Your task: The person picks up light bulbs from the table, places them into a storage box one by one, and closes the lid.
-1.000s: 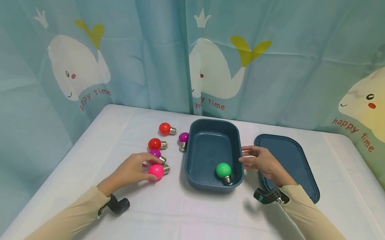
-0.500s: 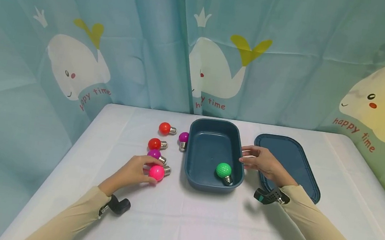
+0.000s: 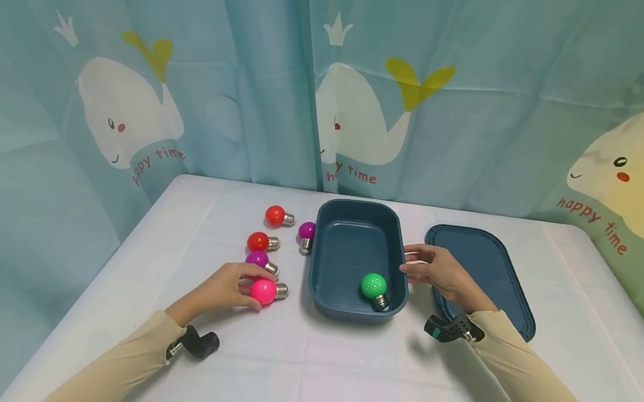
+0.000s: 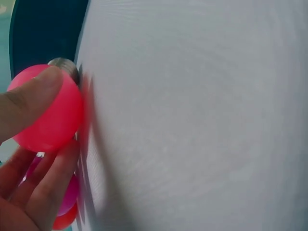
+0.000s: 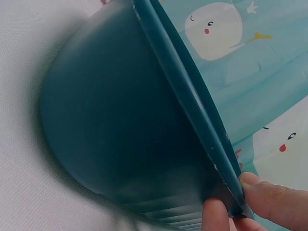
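My left hand (image 3: 225, 288) holds a pink light bulb (image 3: 263, 292) by its round part, thumb on one side and fingers on the other. Its metal screw base points right, toward a dark blue box (image 3: 352, 249). In the left wrist view the thumb (image 4: 36, 96) presses on the pink globe. At the box's right side, my right hand (image 3: 441, 271) pinches the rim, which the right wrist view shows between thumb (image 5: 272, 197) and fingers. Inside the box lies a green bulb (image 3: 374, 285), near the front right corner.
Just behind the pink bulb lies a purple bulb (image 3: 257, 258), then a red bulb (image 3: 258, 241) and an orange-red bulb (image 3: 274, 215) farther back. Another purple bulb (image 3: 306, 229) is close against the box's left wall. A dark blue lid (image 3: 476, 259) lies flat at the right.
The pink bulb has shifted slightly right and toward me in my left hand, away from the purple bulb. My right hand stays at the box rim.
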Motion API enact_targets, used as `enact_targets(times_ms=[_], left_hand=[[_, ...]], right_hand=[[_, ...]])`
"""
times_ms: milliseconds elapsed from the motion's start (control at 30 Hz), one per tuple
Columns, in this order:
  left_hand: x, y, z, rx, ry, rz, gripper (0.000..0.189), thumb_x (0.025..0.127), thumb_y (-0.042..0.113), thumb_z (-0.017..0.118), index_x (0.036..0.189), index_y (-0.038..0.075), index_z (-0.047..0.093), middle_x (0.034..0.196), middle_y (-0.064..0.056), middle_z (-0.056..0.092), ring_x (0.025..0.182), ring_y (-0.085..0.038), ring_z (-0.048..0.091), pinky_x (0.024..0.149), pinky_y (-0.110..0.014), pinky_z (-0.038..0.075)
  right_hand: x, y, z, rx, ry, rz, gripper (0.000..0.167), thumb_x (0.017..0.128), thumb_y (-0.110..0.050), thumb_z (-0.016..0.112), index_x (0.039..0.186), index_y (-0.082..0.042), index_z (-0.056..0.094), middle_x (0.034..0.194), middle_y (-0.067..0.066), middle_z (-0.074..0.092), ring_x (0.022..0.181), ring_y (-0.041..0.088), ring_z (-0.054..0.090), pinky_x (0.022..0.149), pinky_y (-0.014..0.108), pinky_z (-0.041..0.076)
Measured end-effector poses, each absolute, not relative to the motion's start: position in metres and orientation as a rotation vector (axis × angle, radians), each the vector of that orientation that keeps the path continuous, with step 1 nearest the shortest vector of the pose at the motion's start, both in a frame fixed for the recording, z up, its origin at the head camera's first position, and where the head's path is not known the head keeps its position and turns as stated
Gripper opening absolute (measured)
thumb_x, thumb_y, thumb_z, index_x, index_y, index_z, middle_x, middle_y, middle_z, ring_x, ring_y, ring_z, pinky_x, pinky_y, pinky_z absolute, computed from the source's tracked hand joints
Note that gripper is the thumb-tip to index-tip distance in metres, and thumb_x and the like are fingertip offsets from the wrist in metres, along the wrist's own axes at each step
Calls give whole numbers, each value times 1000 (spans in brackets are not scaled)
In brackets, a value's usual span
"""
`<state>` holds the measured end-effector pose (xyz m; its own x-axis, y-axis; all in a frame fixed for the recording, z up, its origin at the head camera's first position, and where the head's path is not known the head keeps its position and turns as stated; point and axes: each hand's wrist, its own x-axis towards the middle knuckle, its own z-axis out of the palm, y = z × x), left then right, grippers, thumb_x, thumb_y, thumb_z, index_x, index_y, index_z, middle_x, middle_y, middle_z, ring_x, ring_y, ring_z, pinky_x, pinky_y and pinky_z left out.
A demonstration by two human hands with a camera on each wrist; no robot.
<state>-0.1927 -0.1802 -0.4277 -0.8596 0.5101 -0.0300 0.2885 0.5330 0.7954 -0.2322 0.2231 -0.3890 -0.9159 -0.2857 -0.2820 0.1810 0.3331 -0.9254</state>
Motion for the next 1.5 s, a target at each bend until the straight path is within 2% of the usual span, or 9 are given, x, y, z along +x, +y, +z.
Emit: enact_targets(times_ms=[267, 567, 867, 1133, 1333, 1500], left_hand=[[-193, -183, -426, 706, 2507, 1193, 47, 74, 4, 77, 118, 7, 63, 125, -18, 56, 114, -38, 55, 84, -34, 56], [-196, -185, -414, 699, 2568, 1109, 52, 72, 7, 79, 121, 12, 63, 125, -11, 61, 116, -33, 55, 88, -39, 55], [-203, -184, -398, 708, 2596, 1129, 49, 73, 7, 78, 120, 11, 62, 122, -12, 61, 112, -32, 56, 83, -38, 57], [-214, -178, -377, 769, 2581, 1197, 49, 73, 3, 77, 119, 3, 61, 123, -16, 61, 108, -35, 59, 83, -43, 56], [-221, -172, -363, 770, 2596, 1205, 47, 74, 5, 77, 118, 6, 62, 118, -15, 63, 104, -32, 61, 84, -44, 56], [-226, -165, -354, 757, 2631, 1155, 50, 74, 6, 78, 120, 8, 61, 121, -15, 61, 110, -35, 57, 83, -42, 57]], right_hand=[[-232, 223, -390, -103, 2198, -1619, 60, 87, -9, 63, 138, 9, 36, 124, 22, 47, 82, 3, 62, 79, 25, 56], [-234, 226, -392, -90, 2190, -1628, 60, 86, -7, 64, 138, 9, 36, 109, 7, 53, 80, 3, 62, 77, 25, 57], [-235, 225, -392, -83, 2195, -1626, 60, 86, -8, 65, 137, 8, 37, 110, 7, 53, 80, 3, 62, 78, 25, 57], [-234, 226, -391, -90, 2199, -1621, 60, 86, -7, 64, 137, 8, 37, 108, 6, 54, 81, 4, 62, 79, 27, 57], [-234, 226, -391, -104, 2186, -1634, 61, 86, -8, 66, 137, 9, 37, 105, 3, 55, 80, 3, 62, 77, 25, 57], [-234, 226, -391, -96, 2190, -1629, 60, 86, -7, 66, 136, 9, 37, 105, 3, 54, 80, 4, 62, 77, 26, 57]])
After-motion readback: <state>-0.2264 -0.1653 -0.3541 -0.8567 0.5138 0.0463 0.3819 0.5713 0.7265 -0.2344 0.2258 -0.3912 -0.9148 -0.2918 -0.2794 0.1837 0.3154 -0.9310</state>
